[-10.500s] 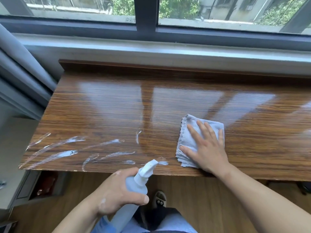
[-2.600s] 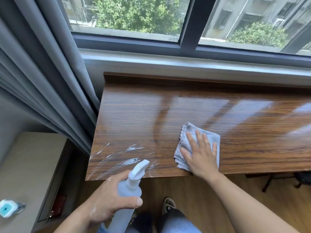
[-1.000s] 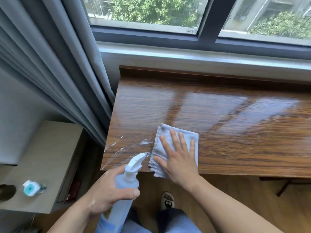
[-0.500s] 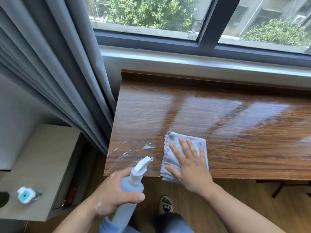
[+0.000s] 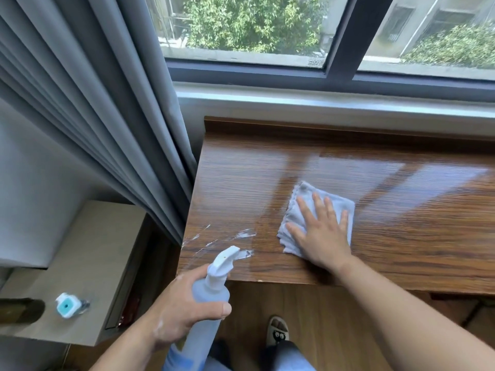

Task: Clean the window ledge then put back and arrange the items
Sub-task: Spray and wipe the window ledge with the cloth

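Nearest the camera, a slipper (image 5: 278,332) with a dark cartoon face is seen on the wooden floor (image 5: 334,303), below the front edge of the surface (image 5: 415,223). A pale blue spray bottle (image 5: 206,317) is gripped by the left hand (image 5: 184,309), whose fingers and thumb are wrapped round its body. Its white nozzle is held over the front left corner of the surface, and part of that corner is hidden by it. White streaks (image 5: 245,233) of liquid are spread across this corner, just beyond the nozzle.

To the right of them, a folded grey cloth (image 5: 304,195) is pressed flat against the surface by the right hand (image 5: 321,236), with the fingers straight and spread; the nearer half of the cloth is covered by the hand. The rest of the glossy wood is marked only by window reflections.

On the left, lower than the surface, a beige cabinet (image 5: 101,250) is seen, on which a small white and teal object (image 5: 67,305) is lying. Grey curtains (image 5: 107,116) are hung between the cabinet and the surface, touching its left edge. Behind the surface, a pale sill (image 5: 321,103) is set under the dark window frame (image 5: 340,36), and trees (image 5: 241,22) and buildings are visible through the glass.
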### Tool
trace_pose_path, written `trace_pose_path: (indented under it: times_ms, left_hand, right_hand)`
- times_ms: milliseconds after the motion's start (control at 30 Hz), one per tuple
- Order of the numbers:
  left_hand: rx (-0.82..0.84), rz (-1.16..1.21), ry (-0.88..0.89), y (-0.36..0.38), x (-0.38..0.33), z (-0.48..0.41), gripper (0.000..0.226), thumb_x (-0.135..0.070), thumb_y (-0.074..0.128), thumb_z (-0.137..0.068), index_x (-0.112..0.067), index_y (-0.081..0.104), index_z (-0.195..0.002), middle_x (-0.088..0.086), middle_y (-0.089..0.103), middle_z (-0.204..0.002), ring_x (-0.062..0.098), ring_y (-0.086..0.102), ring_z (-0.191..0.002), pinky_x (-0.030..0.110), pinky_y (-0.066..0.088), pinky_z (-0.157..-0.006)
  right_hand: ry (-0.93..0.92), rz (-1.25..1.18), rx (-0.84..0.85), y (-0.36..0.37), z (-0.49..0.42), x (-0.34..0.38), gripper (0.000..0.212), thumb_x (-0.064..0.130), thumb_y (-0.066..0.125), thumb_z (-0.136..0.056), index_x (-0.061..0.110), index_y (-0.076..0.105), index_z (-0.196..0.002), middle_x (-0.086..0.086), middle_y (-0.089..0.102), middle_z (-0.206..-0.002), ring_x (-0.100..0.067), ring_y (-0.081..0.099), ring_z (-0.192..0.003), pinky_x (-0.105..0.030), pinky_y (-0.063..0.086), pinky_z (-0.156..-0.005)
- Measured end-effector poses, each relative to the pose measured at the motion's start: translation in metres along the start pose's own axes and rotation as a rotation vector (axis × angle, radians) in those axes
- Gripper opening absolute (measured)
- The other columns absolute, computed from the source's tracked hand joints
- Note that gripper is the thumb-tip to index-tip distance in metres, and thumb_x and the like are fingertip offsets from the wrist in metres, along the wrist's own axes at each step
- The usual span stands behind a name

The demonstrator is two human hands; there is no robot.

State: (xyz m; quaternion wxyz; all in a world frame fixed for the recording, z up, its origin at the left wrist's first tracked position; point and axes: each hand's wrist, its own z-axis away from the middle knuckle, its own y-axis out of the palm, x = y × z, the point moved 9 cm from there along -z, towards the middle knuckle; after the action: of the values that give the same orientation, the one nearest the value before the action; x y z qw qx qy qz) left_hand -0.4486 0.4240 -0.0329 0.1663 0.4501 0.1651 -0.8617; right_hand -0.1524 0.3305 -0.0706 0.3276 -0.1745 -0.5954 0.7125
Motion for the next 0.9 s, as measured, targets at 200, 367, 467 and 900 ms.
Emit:
trace_pose_path:
  times_ms: [200, 367, 467, 900]
  left_hand:
    - [0.011, -0.044, 0.006, 0.002, -0.003, -0.005, 0.052, -0.046, 0.088, -0.056, -0.032, 0.072, -0.103, 0.015, 0.073, -0.096, 0.039, 0.067, -0.093, 0.055, 0.052, -0.093]
    - [0.009, -0.071, 0.006, -0.001, -0.008, -0.010, 0.051, -0.050, 0.087, -0.053, -0.036, 0.072, -0.100, 0.013, 0.075, -0.094, 0.035, 0.069, -0.092, 0.053, 0.053, -0.093]
    - [-0.001, -0.084, 0.004, -0.004, -0.010, -0.012, 0.050, -0.047, 0.087, -0.052, -0.032, 0.073, -0.098, 0.013, 0.074, -0.093, 0.033, 0.068, -0.089, 0.053, 0.053, -0.092]
    - [-0.025, -0.013, 0.065, -0.025, -0.031, -0.004, 0.058, -0.042, 0.084, -0.056, -0.046, 0.068, -0.112, -0.012, 0.074, -0.097, 0.004, 0.067, -0.085, 0.020, 0.055, -0.078]
  right_hand:
    - [-0.236, 0.052, -0.087, 0.029, 0.062, 0.047, 0.070, 0.074, 0.022, -0.093, 0.040, 0.026, -0.155, 0.001, 0.016, -0.167, -0.027, 0.010, -0.154, -0.061, 0.004, -0.119]
    - [-0.232, 0.078, -0.102, 0.030, 0.065, 0.047, 0.069, 0.073, 0.017, -0.095, 0.040, 0.029, -0.154, 0.001, 0.021, -0.166, -0.026, 0.015, -0.153, -0.060, 0.006, -0.118]
    - [-0.228, 0.090, -0.096, 0.030, 0.066, 0.048, 0.068, 0.072, 0.018, -0.095, 0.039, 0.031, -0.153, 0.000, 0.022, -0.166, -0.027, 0.017, -0.153, -0.061, 0.011, -0.117]
    - [-0.232, 0.005, 0.045, 0.012, -0.027, 0.107, 0.071, 0.074, 0.020, -0.092, 0.046, 0.009, -0.156, 0.007, -0.002, -0.168, -0.020, -0.009, -0.154, -0.060, -0.007, -0.120]
